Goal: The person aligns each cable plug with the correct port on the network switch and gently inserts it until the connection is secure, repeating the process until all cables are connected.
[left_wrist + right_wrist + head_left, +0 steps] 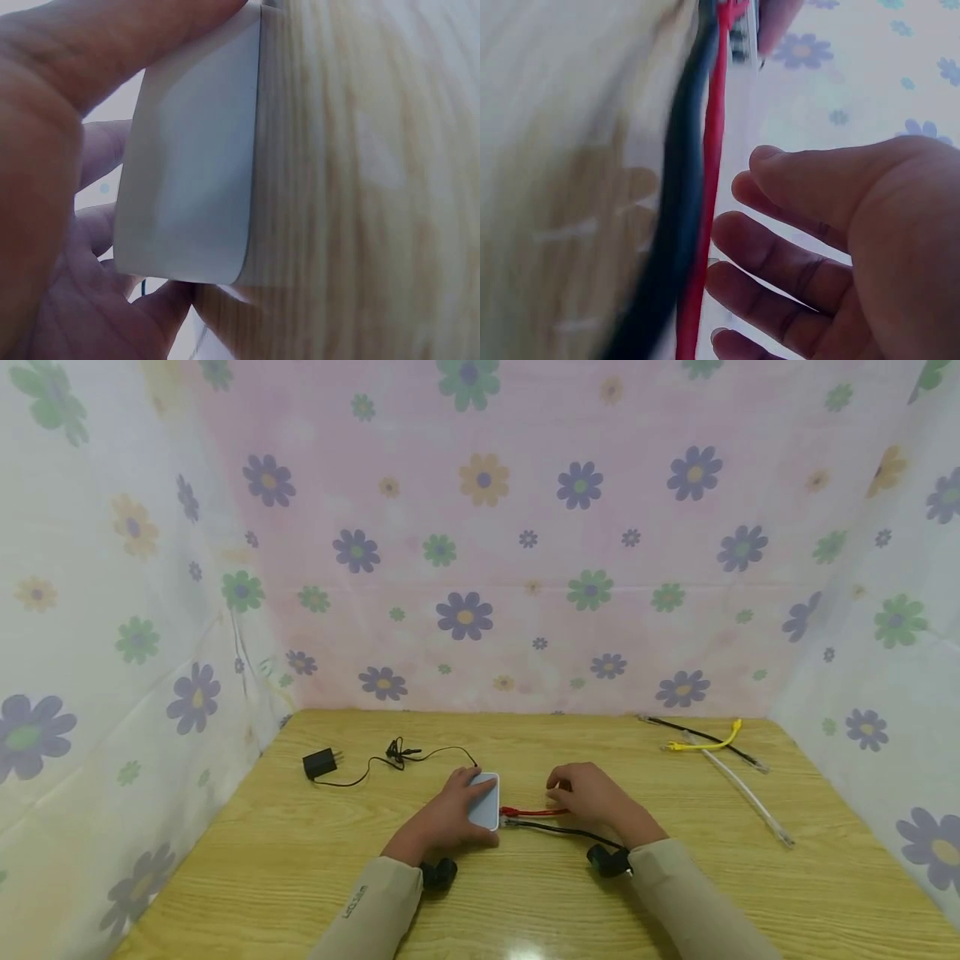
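My left hand (pixel 448 814) grips a small white network box (pixel 486 802) on the table, thumb at its near edge and fingers over the far side. In the left wrist view, the thumb lies along one end of the network box (pixel 191 165). A red network cable (pixel 547 812) and a black network cable (pixel 558 829) run from the box's right side, where a row of ports shows in the right wrist view. My right hand (pixel 596 795) is beside these cables with loosely bent fingers and nothing between them. Its fingertips come close to the red cable (pixel 714 135).
A black power adapter (pixel 320 763) lies at the left, its thin bundled cord (pixel 401 753) leading to the box. At the back right lie a short yellow cable (pixel 708 746), a black cable (pixel 693 731) and a white cable (pixel 750 797). Flowered cloth (pixel 510 560) walls the table.
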{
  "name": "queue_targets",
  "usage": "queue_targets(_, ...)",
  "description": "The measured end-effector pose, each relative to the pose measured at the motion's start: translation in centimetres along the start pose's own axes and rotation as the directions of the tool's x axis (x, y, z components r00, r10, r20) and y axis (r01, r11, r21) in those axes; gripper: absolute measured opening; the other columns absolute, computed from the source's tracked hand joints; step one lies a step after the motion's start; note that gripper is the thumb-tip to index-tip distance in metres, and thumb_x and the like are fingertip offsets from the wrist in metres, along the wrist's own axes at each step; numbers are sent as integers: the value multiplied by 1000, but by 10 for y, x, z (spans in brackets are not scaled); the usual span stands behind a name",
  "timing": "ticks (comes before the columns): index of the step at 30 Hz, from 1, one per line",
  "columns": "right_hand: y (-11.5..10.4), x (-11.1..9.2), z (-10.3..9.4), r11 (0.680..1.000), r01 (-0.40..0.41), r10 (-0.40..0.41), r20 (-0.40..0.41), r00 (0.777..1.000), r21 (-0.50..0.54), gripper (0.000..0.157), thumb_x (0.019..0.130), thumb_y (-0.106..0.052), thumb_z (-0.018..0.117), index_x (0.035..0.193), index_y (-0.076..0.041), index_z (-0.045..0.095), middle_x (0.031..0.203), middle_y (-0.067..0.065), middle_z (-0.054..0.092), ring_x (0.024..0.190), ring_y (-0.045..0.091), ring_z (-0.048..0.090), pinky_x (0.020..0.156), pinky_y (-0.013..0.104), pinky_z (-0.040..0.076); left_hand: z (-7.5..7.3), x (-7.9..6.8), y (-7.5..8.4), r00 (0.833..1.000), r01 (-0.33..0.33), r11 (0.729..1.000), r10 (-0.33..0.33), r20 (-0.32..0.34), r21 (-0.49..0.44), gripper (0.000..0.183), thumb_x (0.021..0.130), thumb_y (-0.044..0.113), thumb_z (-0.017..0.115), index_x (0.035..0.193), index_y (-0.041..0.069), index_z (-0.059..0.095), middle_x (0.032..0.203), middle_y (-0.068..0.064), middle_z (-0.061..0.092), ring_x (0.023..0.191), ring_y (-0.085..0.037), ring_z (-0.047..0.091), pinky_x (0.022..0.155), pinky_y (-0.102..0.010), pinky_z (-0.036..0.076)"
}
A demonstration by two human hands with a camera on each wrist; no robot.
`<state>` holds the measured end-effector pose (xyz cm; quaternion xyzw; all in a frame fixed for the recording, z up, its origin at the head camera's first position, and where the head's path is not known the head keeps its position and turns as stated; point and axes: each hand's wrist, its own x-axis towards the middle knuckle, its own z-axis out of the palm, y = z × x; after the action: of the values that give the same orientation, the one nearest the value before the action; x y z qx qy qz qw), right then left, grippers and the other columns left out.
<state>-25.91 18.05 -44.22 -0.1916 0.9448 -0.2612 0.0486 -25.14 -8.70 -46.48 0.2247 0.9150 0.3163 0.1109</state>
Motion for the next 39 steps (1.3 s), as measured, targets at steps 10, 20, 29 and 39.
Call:
queue_targets(10,33,4,-28,994,34,-39,-50,998,-103,17,96,-16,60,106,-7,71,94,4,67,81,16,60,73,37,50,-3,-2,4,1000,-21,999,22,-9,24,91,76,42,81,152,22,36,161,-11,17,149,-40,11,90,-51,46)
queue_targets(20,53,7,-46,982,21,-37,-85,996,-188,18,95,-14,60,106,-3,70,100,11,66,93,29,63,81,47,51,-2,0,1,999,-36,999,36,-9,32,92,76,44,81,152,22,35,161,-12,17,148,-40,13,90,-50,46)
queue_targets(29,75,7,-52,969,-34,4,-121,993,-246,19,95,-15,60,108,-4,68,107,18,61,93,34,61,80,50,50,-2,-1,1,999,-38,999,38,-2,35,92,76,45,81,152,22,35,161,-11,18,148,-40,12,92,-51,45)
queue_targets(39,98,6,-62,946,-114,55,-195,979,-302,25,93,-14,61,115,-4,65,122,27,58,93,40,62,66,48,50,-3,-2,1,1000,-29,999,29,4,34,91,77,44,80,152,23,35,162,-11,17,149,-39,12,90,-50,45)
